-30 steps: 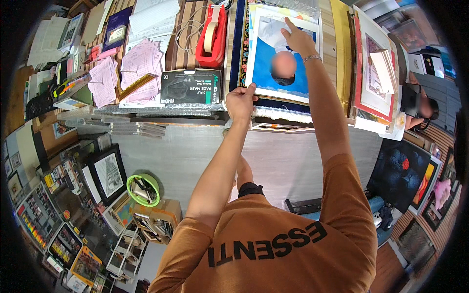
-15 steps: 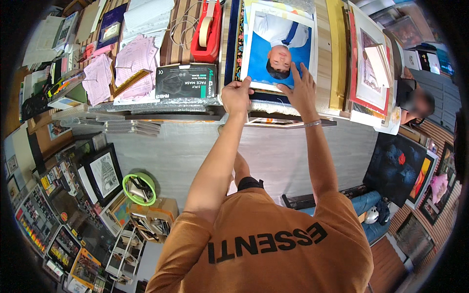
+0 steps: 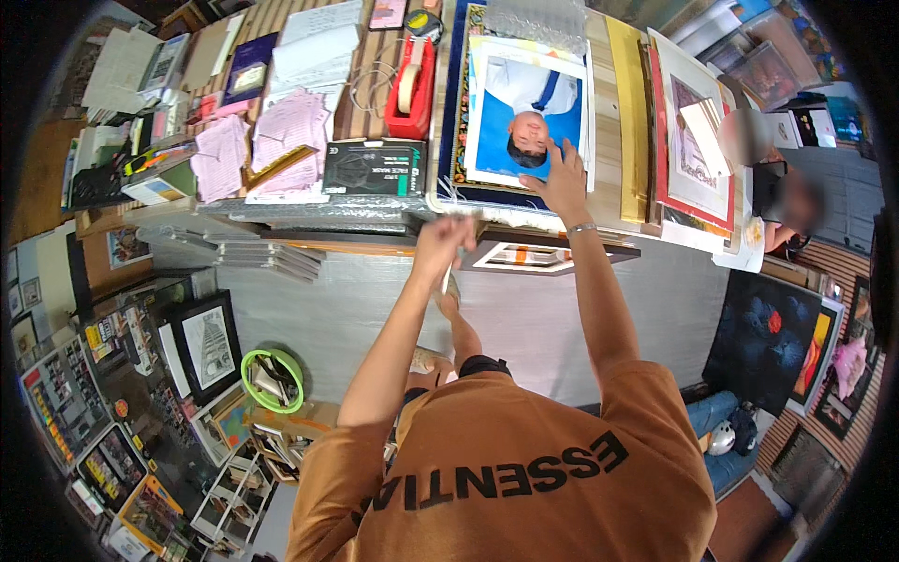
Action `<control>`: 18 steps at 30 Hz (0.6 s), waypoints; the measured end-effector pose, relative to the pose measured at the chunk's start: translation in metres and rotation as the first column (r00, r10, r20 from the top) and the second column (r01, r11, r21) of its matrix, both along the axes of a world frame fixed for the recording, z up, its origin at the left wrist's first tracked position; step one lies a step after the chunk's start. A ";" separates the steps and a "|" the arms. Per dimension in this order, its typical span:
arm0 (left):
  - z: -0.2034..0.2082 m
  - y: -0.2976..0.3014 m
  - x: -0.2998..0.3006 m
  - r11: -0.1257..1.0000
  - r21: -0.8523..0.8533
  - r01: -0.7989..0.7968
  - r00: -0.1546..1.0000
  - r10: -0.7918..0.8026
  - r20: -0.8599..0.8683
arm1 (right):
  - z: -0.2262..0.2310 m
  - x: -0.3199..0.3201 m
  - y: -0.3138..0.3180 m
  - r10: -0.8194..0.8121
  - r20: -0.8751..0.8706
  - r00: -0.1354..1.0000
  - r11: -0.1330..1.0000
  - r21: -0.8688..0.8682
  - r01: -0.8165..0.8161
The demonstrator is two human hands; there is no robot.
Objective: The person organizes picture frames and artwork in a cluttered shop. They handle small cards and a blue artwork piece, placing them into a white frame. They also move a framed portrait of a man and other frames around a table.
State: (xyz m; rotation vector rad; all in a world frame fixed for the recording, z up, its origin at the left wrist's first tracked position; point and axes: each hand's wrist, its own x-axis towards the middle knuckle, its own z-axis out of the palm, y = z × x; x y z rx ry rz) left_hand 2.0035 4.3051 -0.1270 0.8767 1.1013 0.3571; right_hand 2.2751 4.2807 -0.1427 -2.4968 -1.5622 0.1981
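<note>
A portrait photo with a blue background (image 3: 496,155) lies upside down to me on the bench, with paper sheets under it. My right hand (image 3: 565,187) rests on its near right corner, fingers spread. Under the sheets is a dark blue mat with a patterned border and pale fringe (image 3: 460,131). My left hand (image 3: 444,245) is off the photo, in front of the bench edge and below the mat's near left corner. Its fingers look curled but motion smears them, so whether they hold anything is unclear.
Left of the mat are a red tape dispenser (image 3: 411,94), a black mask box (image 3: 375,170) and pink slips (image 3: 292,126). Bubble wrap (image 3: 534,23) lies beyond the photo. To the right are a yellow strip (image 3: 629,112) and a red-edged framed picture (image 3: 695,140). Another person (image 3: 782,192) is at far right.
My left hand has let go of the photo's near left corner and drawn back toward me, past the bench edge. My right hand stays on the photo. The view has shifted slightly.
</note>
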 end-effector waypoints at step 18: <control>-0.069 -0.423 -0.424 0.806 -0.380 -0.454 0.784 0.158 -0.601 | 0.003 -0.002 -0.026 0.272 0.120 0.955 0.958 0.056 -0.280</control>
